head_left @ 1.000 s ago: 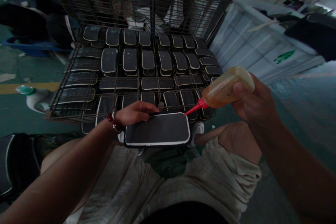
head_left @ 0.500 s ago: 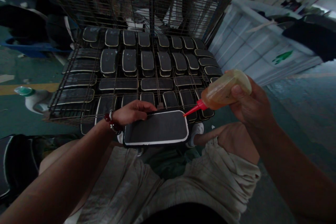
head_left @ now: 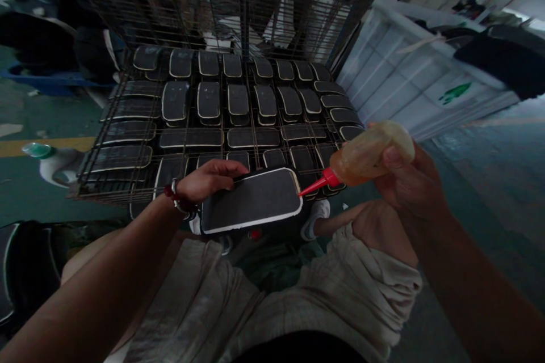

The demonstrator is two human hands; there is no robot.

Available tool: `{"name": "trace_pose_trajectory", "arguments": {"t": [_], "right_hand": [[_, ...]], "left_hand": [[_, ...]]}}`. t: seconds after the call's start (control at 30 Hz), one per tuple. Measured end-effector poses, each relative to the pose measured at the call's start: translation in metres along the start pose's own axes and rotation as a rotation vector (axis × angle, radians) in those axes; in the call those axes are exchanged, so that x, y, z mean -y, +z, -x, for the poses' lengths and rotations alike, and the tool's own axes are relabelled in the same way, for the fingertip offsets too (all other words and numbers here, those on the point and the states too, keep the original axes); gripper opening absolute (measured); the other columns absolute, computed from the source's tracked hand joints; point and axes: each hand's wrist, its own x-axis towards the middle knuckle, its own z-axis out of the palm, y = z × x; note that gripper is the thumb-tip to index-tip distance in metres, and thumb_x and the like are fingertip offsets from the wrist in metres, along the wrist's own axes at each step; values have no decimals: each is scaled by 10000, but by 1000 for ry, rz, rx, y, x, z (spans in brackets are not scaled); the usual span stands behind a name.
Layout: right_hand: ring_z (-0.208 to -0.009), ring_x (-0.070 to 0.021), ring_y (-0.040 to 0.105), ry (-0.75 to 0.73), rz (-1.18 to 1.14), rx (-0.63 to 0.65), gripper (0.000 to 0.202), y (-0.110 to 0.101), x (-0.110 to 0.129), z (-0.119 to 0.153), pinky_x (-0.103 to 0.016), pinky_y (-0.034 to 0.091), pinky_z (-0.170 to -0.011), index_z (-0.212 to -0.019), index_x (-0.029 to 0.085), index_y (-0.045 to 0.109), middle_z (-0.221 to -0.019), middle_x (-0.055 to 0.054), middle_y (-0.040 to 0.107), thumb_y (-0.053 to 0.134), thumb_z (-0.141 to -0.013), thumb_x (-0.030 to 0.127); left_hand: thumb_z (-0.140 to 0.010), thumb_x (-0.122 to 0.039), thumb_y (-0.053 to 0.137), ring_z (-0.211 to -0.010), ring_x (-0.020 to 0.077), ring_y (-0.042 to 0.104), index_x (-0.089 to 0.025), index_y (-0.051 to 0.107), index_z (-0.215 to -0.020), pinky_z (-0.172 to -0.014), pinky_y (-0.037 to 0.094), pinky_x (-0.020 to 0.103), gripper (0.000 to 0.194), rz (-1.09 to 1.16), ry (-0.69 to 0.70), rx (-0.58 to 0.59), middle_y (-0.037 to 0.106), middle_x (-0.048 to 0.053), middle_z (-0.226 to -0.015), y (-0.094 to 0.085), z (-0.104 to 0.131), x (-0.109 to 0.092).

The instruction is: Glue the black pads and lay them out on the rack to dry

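My left hand (head_left: 213, 180) grips a dark rectangular panel (head_left: 255, 198) by its far left edge, thumb on the top face. The panel has rounded corners and a pale border strip, and I hold it above my lap. In my right hand (head_left: 409, 176) is a squeeze bottle (head_left: 361, 153) of amber liquid, tilted so that its red nozzle (head_left: 315, 184) points down to the left. The nozzle's tip is at the border strip on the panel's right edge. Under the panel's near side a small red thing shows, too little of it to name.
In front stands a wire cage (head_left: 251, 119) holding rows of similar dark panels with pale edges. A white jug with a green cap (head_left: 39, 150) is on the floor at left. A white crate (head_left: 409, 62) with dark material stands at right, a blue tub (head_left: 46, 79) at far left.
The nozzle tip has moved down along the panel's right edge from its far right corner. The panel has tilted slightly, its right end turned a little away from me.
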Motion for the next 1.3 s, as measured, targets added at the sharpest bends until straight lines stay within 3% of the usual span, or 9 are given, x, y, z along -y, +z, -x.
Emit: {"name": "trace_pose_trajectory", "arguments": {"t": [0.13, 0.37, 0.57, 0.73, 1.07, 1.3], "right_hand": [[-906, -230, 624, -26, 9, -19, 285, -3, -4, 1, -426, 542, -810, -1055, 340, 635, -942, -2, 634, 673, -777, 394], [-879, -196, 623, -82, -49, -212, 131, -3, -11, 0, -365, 550, -793, -931, 301, 678, -894, 13, 645, 661, -802, 302], [-823, -166, 623, -125, -172, -358, 130, 3, -15, -8, -307, 545, -769, -885, 220, 688, -865, -6, 644, 709, -762, 257], [-843, -184, 620, -192, -136, -378, 166, 10, -22, -10, -348, 530, -811, -895, 204, 677, -872, -22, 630, 708, -766, 304], [-836, -152, 609, -140, -153, -385, 189, 28, -33, 3, -303, 529, -761, -928, 204, 660, -880, -8, 616, 692, -781, 317], [-925, -158, 597, -123, -188, -380, 271, 47, -33, 21, -325, 494, -865, -1034, 156, 631, -975, -39, 617, 681, -800, 282]], "left_hand": [[-625, -77, 585, -713, 175, 641, -130, 675, -968, -584, 489, 234, 359, 42, 24, -44, 702, 82, -904, -2, -1, 2], [-602, -38, 625, -715, 165, 649, -146, 650, -932, -590, 507, 226, 348, 249, 49, -116, 701, 64, -889, 6, -2, -2], [-614, -11, 644, -677, 166, 662, -142, 612, -928, -588, 531, 245, 342, 392, 32, -97, 703, 49, -839, 10, -3, -4], [-632, -2, 653, -675, 170, 670, -137, 599, -918, -587, 533, 241, 321, 420, 52, -73, 703, 58, -844, 10, -4, -3], [-630, 7, 647, -675, 175, 670, -129, 614, -910, -593, 536, 249, 312, 454, 81, -92, 703, 69, -836, 7, -4, -4], [-604, 19, 643, -687, 188, 671, -116, 613, -918, -586, 540, 266, 343, 476, 94, -139, 692, 87, -860, 6, -5, -2]]}}
